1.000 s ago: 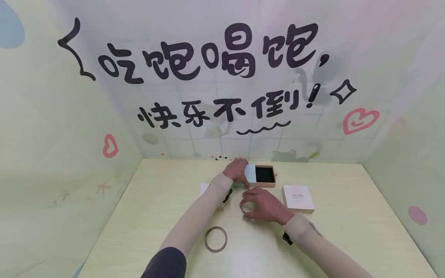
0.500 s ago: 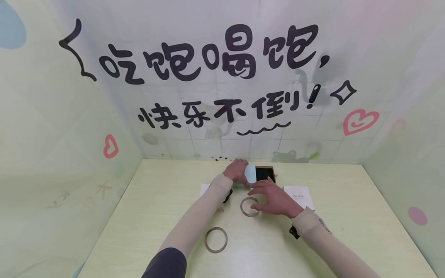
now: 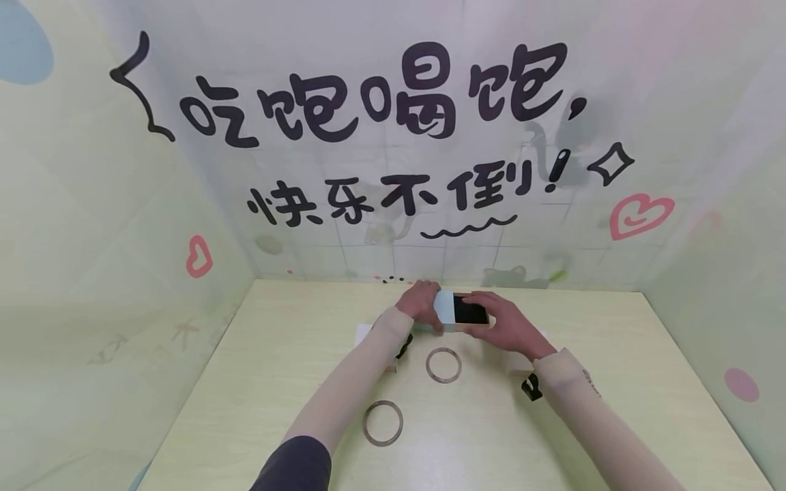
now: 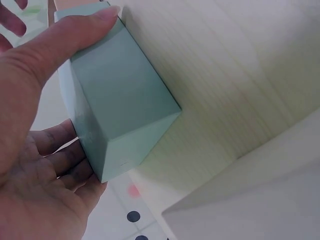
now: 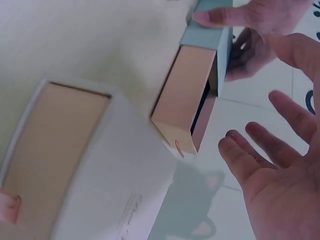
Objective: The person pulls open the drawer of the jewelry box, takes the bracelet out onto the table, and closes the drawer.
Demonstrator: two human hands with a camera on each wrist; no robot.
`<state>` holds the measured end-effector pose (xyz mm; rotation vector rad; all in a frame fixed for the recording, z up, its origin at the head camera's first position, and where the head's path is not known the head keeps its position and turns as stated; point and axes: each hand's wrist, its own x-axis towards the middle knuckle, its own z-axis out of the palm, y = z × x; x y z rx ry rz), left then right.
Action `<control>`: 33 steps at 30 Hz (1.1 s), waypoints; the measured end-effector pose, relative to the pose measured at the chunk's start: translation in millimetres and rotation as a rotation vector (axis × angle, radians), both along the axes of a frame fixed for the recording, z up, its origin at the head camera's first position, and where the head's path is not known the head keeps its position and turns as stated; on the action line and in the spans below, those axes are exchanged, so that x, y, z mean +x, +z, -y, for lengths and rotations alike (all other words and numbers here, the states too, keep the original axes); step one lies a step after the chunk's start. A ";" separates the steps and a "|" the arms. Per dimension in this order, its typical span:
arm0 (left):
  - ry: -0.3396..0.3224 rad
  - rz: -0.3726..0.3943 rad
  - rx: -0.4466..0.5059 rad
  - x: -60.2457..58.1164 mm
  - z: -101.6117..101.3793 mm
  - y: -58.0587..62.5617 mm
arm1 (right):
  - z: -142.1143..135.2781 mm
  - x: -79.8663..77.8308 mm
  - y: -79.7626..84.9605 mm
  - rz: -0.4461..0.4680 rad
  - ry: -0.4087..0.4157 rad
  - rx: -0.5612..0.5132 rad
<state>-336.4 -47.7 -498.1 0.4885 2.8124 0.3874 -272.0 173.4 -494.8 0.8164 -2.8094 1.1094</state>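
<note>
My left hand [image 3: 424, 305] grips the pale blue sleeve [image 4: 117, 85] of a drawer-style gift box at the table's back, thumb on one side and fingers on the opposite side. Out of the sleeve's right end projects a pinkish-tan drawer [image 5: 184, 82] with a black inside and a small ribbon pull. My right hand [image 5: 282, 170] is around the drawer's right end in the head view. In the right wrist view its fingers are spread and apart from the drawer. Two greyish bangles lie flat on the table: one bangle [image 3: 443, 381] below the box, another bangle [image 3: 383, 444] closer to me.
A white box [image 5: 120, 160] with script lettering stands to the right, mostly behind my right hand and wrist in the head view. Another white box [image 3: 364, 333] is partly hidden under my left forearm. Printed curtain walls [image 3: 393, 259] rise along the table's back and sides.
My right hand has let go of the nearer-to-box bangle, leaving it on the table, and moved up and right to the open drawer. The left hand keeps its grip on the sleeve.
</note>
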 end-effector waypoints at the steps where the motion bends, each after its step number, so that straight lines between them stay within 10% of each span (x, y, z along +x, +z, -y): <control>1: -0.001 0.000 -0.001 0.3 -0.3 0.5 | -2.2 -2.1 0.7 0.022 -0.012 -0.024; 15: 0.001 0.014 -0.012 0.7 -0.4 2.4 | -25.5 -28.9 8.7 0.270 -0.296 0.064; 33: 0.007 0.024 -0.010 -0.3 -0.4 1.8 | -29.5 -50.9 -10.0 0.465 -0.283 0.045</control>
